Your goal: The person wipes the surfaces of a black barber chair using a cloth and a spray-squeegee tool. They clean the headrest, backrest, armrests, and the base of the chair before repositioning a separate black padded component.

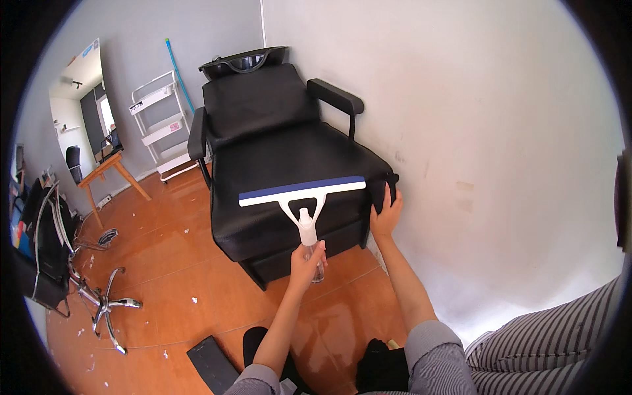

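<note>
My left hand (304,264) grips the clear bottle of a spray squeegee (307,232). The tool has a white frame, a white spray nozzle and a long blue edge strip, and it is held up in front of the seat of a black salon shampoo chair (291,158). At the chair's front right corner, my right hand (387,212) reaches with its fingers around something dark beside the seat. Whether that is a dark cloth or part of the chair I cannot tell. A black wash basin (247,61) stands behind the backrest.
A pale wall (493,148) runs close along the chair's right side. To the left are a white three-tier trolley (165,128), a blue pole (178,74), a leaning mirror (84,113) and a chrome-based swivel chair (103,306). White scraps (194,299) dot the floor. Striped fabric (548,345) fills the lower right.
</note>
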`<action>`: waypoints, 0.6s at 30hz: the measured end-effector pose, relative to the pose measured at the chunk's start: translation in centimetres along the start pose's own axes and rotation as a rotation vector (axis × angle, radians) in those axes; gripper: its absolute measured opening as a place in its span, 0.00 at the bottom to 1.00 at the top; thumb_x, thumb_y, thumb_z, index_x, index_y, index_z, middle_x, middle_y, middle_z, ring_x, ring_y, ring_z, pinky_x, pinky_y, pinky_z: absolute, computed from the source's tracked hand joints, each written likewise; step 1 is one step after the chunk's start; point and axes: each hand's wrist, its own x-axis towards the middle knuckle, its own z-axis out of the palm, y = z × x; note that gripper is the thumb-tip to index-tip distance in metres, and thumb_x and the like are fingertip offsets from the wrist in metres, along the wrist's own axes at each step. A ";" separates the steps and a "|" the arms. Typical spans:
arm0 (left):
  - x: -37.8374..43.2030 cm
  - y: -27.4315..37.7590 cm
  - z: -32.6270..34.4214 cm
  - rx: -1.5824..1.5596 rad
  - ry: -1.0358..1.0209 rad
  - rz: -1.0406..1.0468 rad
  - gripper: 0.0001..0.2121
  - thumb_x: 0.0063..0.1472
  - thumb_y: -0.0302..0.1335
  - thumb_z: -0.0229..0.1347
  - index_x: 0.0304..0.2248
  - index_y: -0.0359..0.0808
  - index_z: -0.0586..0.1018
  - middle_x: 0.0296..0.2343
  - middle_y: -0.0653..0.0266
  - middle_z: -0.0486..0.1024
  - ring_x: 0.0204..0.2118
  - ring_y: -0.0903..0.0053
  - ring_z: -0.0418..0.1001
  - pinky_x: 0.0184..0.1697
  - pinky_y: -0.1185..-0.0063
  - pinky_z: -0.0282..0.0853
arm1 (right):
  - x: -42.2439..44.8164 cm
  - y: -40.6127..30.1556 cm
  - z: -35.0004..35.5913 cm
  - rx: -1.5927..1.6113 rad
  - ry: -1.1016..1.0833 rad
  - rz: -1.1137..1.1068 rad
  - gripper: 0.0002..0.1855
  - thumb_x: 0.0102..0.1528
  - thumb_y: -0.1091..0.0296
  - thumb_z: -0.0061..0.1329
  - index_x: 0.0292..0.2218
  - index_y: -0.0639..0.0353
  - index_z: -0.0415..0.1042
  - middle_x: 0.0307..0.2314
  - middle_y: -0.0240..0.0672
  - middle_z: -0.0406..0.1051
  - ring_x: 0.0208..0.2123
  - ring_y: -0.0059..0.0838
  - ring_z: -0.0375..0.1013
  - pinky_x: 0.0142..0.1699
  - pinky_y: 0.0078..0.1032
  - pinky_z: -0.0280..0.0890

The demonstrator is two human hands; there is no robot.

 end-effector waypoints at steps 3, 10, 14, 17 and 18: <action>0.2 -0.7 0.3 -0.018 0.009 0.035 0.13 0.58 0.35 0.54 0.27 0.32 0.71 0.16 0.67 0.68 0.17 0.84 0.66 0.20 0.85 0.61 | -2.4 1.4 1.0 -0.006 -0.001 0.064 0.40 0.42 0.73 0.52 0.56 0.54 0.51 0.52 0.52 0.50 0.52 0.54 0.51 0.56 0.42 0.49; 0.1 -1.0 1.3 -0.043 0.056 -0.010 0.13 0.58 0.35 0.53 0.26 0.33 0.70 0.16 0.68 0.67 0.18 0.85 0.66 0.22 0.85 0.61 | -5.3 2.4 1.5 0.062 -0.074 0.240 0.39 0.43 0.73 0.49 0.56 0.56 0.50 0.51 0.53 0.50 0.53 0.53 0.51 0.57 0.40 0.49; -0.3 -0.8 1.5 -0.048 0.057 -0.019 0.13 0.58 0.35 0.53 0.26 0.33 0.70 0.16 0.68 0.67 0.18 0.85 0.66 0.22 0.85 0.61 | -3.8 2.3 0.8 0.211 0.019 0.297 0.35 0.45 0.74 0.47 0.54 0.57 0.53 0.51 0.53 0.51 0.53 0.53 0.51 0.57 0.40 0.49; -0.5 -0.8 1.1 0.008 0.058 0.004 0.13 0.58 0.35 0.54 0.26 0.33 0.70 0.16 0.68 0.67 0.18 0.85 0.66 0.22 0.85 0.61 | 0.9 0.6 -0.6 0.266 0.164 0.224 0.33 0.44 0.75 0.47 0.54 0.56 0.56 0.50 0.51 0.53 0.52 0.52 0.53 0.56 0.40 0.49; -0.4 -1.0 0.9 0.010 0.058 0.001 0.13 0.58 0.35 0.54 0.26 0.33 0.70 0.16 0.68 0.67 0.18 0.85 0.66 0.22 0.85 0.61 | 2.6 0.1 -1.2 0.265 0.162 0.226 0.33 0.44 0.75 0.47 0.54 0.56 0.56 0.50 0.51 0.53 0.52 0.52 0.53 0.56 0.40 0.49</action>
